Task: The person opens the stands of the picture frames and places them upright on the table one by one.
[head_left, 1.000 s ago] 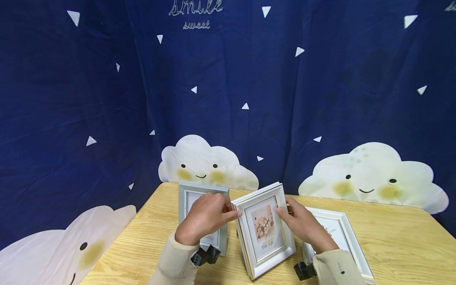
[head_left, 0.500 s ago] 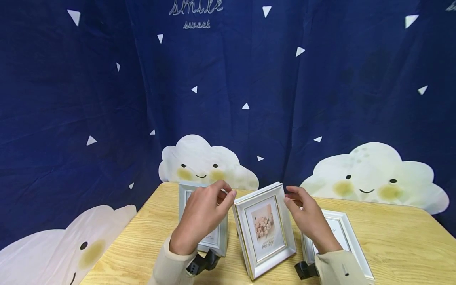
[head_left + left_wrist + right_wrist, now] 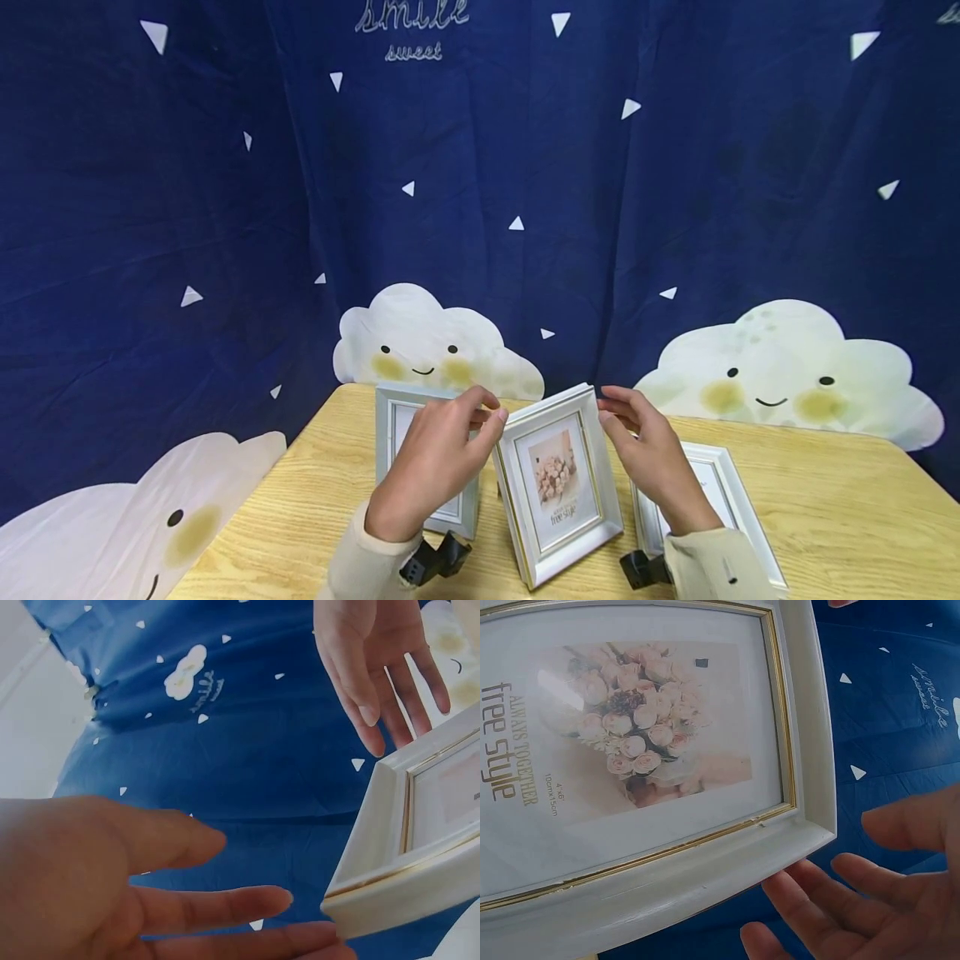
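Observation:
A white picture frame (image 3: 555, 487) with a gold inner line and a rose bouquet print stands tilted back on the table. My left hand (image 3: 438, 462) hovers by its upper left corner, thumb and fingers spread apart. In the left wrist view those fingers (image 3: 225, 911) reach toward the frame's corner; whether a fingertip touches cannot be told. At the upper right corner is my right hand (image 3: 648, 450), its fingers loosely extended. The right wrist view has its fingertips (image 3: 787, 889) at the white frame's edge, thumb clear of it. Neither hand grips the frame.
Behind my left hand stands a grey-blue picture frame (image 3: 386, 421), partly covered. Another white frame (image 3: 738, 500) is at the right, partly behind my right hand. All are on a wooden table (image 3: 300, 500). A dark blue curtain (image 3: 465, 250) with clouds hangs beyond the table.
Both hands have let go of the white frame's sides, and their fingers have loosened. The left hand drew back to the left, then came nearer the corner again. The frame has not moved.

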`<action>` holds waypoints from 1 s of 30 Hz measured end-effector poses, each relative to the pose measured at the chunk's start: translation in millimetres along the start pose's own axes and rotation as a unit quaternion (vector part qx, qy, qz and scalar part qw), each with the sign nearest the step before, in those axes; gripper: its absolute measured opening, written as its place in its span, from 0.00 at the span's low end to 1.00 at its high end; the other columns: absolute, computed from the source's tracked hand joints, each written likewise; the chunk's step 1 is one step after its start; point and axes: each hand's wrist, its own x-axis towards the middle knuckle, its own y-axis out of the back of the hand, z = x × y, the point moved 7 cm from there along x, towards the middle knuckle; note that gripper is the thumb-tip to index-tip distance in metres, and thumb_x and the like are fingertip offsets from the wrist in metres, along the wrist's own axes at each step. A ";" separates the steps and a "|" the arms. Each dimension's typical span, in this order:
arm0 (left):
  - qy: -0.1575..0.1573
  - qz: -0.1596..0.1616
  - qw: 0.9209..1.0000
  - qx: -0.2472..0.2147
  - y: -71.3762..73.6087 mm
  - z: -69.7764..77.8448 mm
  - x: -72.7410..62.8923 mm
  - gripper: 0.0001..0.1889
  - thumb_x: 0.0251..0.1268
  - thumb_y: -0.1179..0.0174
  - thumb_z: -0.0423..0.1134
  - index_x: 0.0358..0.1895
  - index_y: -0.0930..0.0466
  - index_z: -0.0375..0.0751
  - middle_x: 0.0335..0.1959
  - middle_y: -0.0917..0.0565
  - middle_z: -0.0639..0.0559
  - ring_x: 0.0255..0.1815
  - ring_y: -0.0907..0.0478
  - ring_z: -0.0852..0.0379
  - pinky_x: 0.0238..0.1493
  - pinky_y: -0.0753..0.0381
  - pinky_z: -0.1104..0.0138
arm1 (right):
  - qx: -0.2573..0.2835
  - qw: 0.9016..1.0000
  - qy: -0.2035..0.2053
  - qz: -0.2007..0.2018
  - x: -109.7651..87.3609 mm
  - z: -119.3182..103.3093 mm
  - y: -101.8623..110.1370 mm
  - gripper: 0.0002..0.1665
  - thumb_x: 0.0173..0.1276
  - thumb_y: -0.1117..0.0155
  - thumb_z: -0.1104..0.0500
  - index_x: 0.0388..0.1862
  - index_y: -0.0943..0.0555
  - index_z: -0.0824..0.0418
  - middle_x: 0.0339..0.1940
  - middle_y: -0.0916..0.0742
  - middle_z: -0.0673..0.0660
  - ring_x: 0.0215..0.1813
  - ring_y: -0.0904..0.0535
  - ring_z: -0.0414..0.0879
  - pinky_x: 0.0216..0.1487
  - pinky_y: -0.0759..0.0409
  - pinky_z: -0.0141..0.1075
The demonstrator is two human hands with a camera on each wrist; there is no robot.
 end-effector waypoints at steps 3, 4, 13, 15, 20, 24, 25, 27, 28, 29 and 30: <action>-0.001 -0.013 1.000 0.000 -3.6 0.5 -0.6 0.08 0.68 0.44 0.44 0.40 0.17 0.47 0.35 0.12 0.51 0.37 0.16 0.58 0.41 0.21 0.60 | 0.002 1.000 0.002 -0.002 -0.2 -0.8 -0.1 0.23 0.75 0.47 0.60 0.66 0.32 0.65 0.59 0.20 0.64 0.63 0.26 0.58 0.60 0.28 0.50; -0.002 -0.016 1.000 0.001 -4.4 0.8 -0.9 0.08 0.68 0.44 0.44 0.41 0.17 0.47 0.35 0.12 0.51 0.37 0.16 0.58 0.41 0.21 0.60 | 0.002 1.000 0.003 -0.003 -0.2 -1.0 -0.1 0.23 0.75 0.47 0.60 0.66 0.32 0.65 0.59 0.20 0.64 0.63 0.26 0.58 0.61 0.28 0.50; 0.000 -0.016 0.999 0.032 -0.6 4.7 -4.4 0.11 0.67 0.42 0.47 0.45 0.17 0.46 0.36 0.13 0.49 0.37 0.17 0.54 0.39 0.22 0.59 | 0.003 1.000 0.008 -0.008 -0.9 -2.2 0.1 0.23 0.75 0.47 0.59 0.66 0.32 0.65 0.59 0.20 0.64 0.63 0.27 0.59 0.60 0.29 0.51; -0.001 -0.023 0.999 0.025 -0.9 5.3 -4.5 0.11 0.68 0.42 0.47 0.45 0.17 0.46 0.37 0.13 0.49 0.38 0.17 0.55 0.40 0.21 0.59 | 0.002 1.000 0.009 -0.007 -0.9 -2.3 0.3 0.23 0.75 0.47 0.60 0.66 0.32 0.65 0.59 0.20 0.64 0.63 0.27 0.59 0.60 0.29 0.51; -0.003 -0.034 0.999 0.014 -3.2 5.4 -4.6 0.11 0.68 0.43 0.46 0.45 0.18 0.45 0.38 0.13 0.49 0.40 0.17 0.54 0.42 0.22 0.59 | 0.000 1.000 0.003 -0.013 -2.0 -2.1 0.5 0.23 0.75 0.47 0.60 0.66 0.33 0.65 0.60 0.21 0.64 0.64 0.28 0.60 0.61 0.29 0.51; -0.009 -0.035 0.999 0.018 -4.9 5.2 -4.3 0.12 0.68 0.43 0.46 0.46 0.18 0.44 0.38 0.13 0.49 0.41 0.17 0.53 0.42 0.22 0.58 | -0.001 1.000 0.003 -0.017 -3.1 -4.2 1.5 0.24 0.75 0.47 0.59 0.67 0.33 0.65 0.61 0.22 0.66 0.64 0.28 0.61 0.62 0.29 0.52; -0.011 -0.034 0.999 0.020 -5.4 4.9 -3.9 0.12 0.68 0.43 0.46 0.46 0.18 0.44 0.38 0.13 0.49 0.41 0.18 0.53 0.42 0.22 0.58 | -0.002 1.000 0.005 -0.017 -3.3 -5.0 1.9 0.24 0.75 0.47 0.59 0.67 0.33 0.66 0.61 0.22 0.66 0.64 0.28 0.61 0.61 0.29 0.52; -0.015 -0.032 0.999 0.023 -6.2 4.5 -3.2 0.13 0.68 0.44 0.46 0.47 0.18 0.44 0.39 0.13 0.49 0.42 0.18 0.52 0.42 0.22 0.58 | -0.006 1.000 0.009 -0.016 -3.6 -6.0 3.0 0.24 0.75 0.47 0.59 0.66 0.33 0.66 0.61 0.22 0.67 0.63 0.27 0.62 0.61 0.29 0.52; -0.018 -0.031 0.999 0.023 -6.6 4.2 -2.8 0.13 0.68 0.44 0.46 0.47 0.18 0.43 0.39 0.13 0.49 0.42 0.18 0.52 0.42 0.22 0.57 | -0.009 1.000 0.010 -0.015 -3.8 -6.2 3.6 0.24 0.75 0.47 0.58 0.66 0.32 0.66 0.61 0.21 0.67 0.63 0.27 0.62 0.61 0.29 0.52; -0.021 -0.029 0.999 0.024 -7.0 3.9 -2.3 0.13 0.68 0.44 0.46 0.47 0.18 0.43 0.40 0.13 0.49 0.42 0.17 0.52 0.42 0.22 0.57 | -0.011 1.000 0.011 -0.015 -3.9 -6.5 4.2 0.24 0.75 0.47 0.58 0.66 0.32 0.66 0.61 0.21 0.67 0.63 0.26 0.62 0.61 0.29 0.52; -0.023 -0.028 0.999 0.024 -7.3 3.4 -1.9 0.13 0.68 0.44 0.46 0.47 0.18 0.43 0.41 0.13 0.49 0.42 0.17 0.52 0.42 0.22 0.57 | -0.012 1.000 0.011 -0.014 -3.8 -6.4 4.6 0.24 0.75 0.47 0.58 0.66 0.32 0.66 0.60 0.21 0.67 0.62 0.26 0.62 0.61 0.29 0.52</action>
